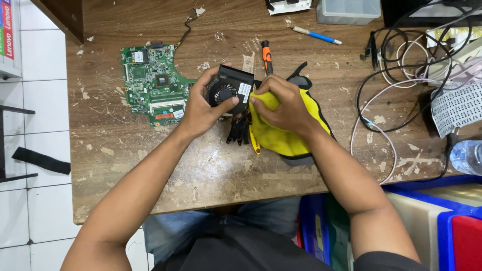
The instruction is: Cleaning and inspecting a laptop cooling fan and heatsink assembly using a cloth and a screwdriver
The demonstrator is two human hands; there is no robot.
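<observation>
While my left hand (203, 108) is gripping the black fan (230, 89) at the frame's centre, my right hand (283, 103) fingers are pinching the yellow cloth (281, 138) against it, above the worktop (211, 165).

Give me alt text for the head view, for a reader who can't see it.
Seen from above, the left hand holds a black laptop cooling fan over a worn wooden desk while the right hand presses a yellow cloth against its edge. A green circuit board lies to the left, an orange-handled screwdriver just behind, tangled cables to the right.
</observation>
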